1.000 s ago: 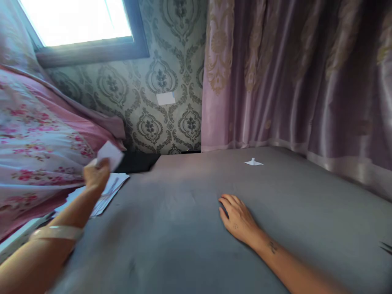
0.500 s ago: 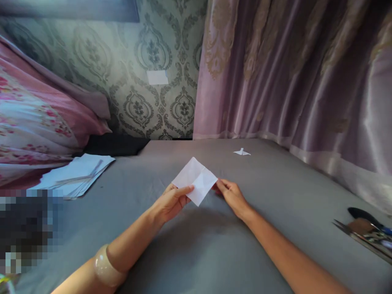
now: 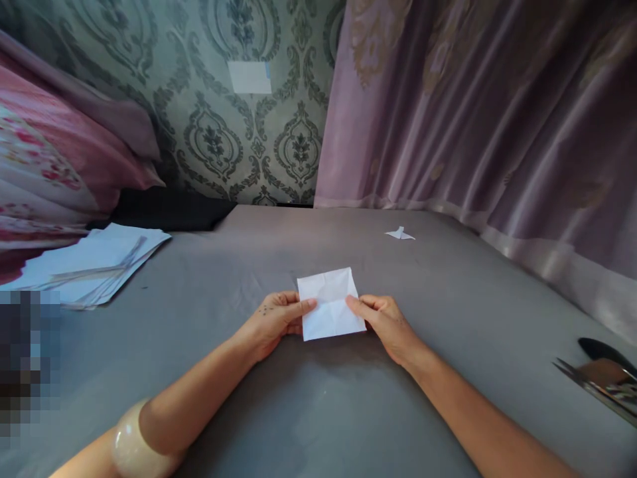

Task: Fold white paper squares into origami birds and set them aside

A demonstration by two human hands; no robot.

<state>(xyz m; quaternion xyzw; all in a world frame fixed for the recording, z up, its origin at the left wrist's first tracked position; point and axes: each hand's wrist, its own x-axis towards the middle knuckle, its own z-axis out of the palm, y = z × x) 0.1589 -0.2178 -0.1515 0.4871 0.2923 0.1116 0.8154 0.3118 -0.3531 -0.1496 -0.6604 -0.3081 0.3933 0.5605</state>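
Note:
A small square of white paper [image 3: 332,315] with crease lines is held up above the grey sheet [image 3: 378,411], its edges nearly level. My left hand [image 3: 279,320] pinches its left side, thumb on the front face and fingers behind. On the right side, my right hand [image 3: 383,322] grips it the same way, thumb on top. The fingers behind the paper are partly hidden. A pale bangle [image 3: 142,441] circles my left forearm.
A folded white paper figure [image 3: 400,234] lies farther back, right of centre. Stacked white sheets [image 3: 99,259] and a black item [image 3: 169,209] lie at left. Pointed metal tools [image 3: 592,385] rest at the right edge. Pink curtains [image 3: 423,133] hang behind.
The paper has turned from a diamond to a nearly level square. My right thumb has moved from its corner onto its front face. The view has tilted down slightly.

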